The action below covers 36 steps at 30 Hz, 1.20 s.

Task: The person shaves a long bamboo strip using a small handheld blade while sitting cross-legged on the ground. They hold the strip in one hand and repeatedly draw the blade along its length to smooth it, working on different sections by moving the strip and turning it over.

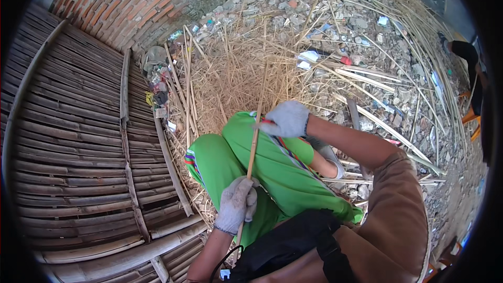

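A long thin bamboo strip point(253, 149) slants up across my lap, its far end over the pile of shavings. Near its lower end my left hand point(236, 205), in a grey-white work glove, is closed around it. My right hand point(287, 120), gloved too, is beside the strip at knee height, closed on a small red-handled tool point(268, 122). The tool's working end meets the strip, but its shape is too small to make out. Under both hands are my knees in green trousers point(283, 170).
Bamboo shavings point(236, 68) are heaped beyond my knees. A slatted bamboo platform point(78, 178) fills the left side, with a brick wall point(120, 5) behind. Bamboo lengths point(387, 128) lie on rubble to the right. Another person's dark-clothed limb point(463, 50) shows at the far right edge.
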Tool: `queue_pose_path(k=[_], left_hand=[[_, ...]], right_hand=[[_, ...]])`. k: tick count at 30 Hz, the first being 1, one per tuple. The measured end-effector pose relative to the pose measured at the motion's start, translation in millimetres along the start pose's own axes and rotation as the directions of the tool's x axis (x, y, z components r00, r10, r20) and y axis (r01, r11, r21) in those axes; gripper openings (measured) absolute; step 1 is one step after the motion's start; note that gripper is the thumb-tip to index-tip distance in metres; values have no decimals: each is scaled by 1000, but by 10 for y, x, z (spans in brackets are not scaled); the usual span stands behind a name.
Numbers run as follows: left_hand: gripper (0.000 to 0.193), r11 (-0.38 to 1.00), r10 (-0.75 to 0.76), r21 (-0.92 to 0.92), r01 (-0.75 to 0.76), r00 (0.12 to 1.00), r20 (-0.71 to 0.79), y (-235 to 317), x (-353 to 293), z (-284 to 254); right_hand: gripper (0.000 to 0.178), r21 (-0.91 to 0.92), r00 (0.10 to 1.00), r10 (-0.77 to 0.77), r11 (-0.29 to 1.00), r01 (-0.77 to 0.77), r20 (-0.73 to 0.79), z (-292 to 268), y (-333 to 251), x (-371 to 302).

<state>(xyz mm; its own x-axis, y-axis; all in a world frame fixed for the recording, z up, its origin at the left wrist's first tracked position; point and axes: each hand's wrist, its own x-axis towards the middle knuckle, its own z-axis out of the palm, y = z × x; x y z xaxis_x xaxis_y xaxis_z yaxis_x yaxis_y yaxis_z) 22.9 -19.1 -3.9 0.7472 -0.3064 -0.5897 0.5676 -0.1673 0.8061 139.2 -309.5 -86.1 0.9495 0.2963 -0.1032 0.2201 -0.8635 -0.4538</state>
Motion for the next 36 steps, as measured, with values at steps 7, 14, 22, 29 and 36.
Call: queue_pose_path(k=[7,14,22,29,36], left_hand=[[33,997,-33,-75,35,999,18,-28,8,-10],[33,992,-43,-116,44,999,18,-43,95,-22],[33,991,-63,-116,64,998,17,-27,42,-34],[33,994,-56,-91,59,998,35,-39,24,-56],[34,994,-76,-77,78,997,23,-32,-130,-81]], right_hand=[[83,51,995,-94,994,93,21,10,55,67],[79,41,992,-124,991,125,-18,149,248,238],[79,47,993,-118,992,117,21,-6,-70,-39],[84,33,1000,-9,999,9,3,-54,273,143],[75,47,995,89,995,-87,-45,3,948,622]])
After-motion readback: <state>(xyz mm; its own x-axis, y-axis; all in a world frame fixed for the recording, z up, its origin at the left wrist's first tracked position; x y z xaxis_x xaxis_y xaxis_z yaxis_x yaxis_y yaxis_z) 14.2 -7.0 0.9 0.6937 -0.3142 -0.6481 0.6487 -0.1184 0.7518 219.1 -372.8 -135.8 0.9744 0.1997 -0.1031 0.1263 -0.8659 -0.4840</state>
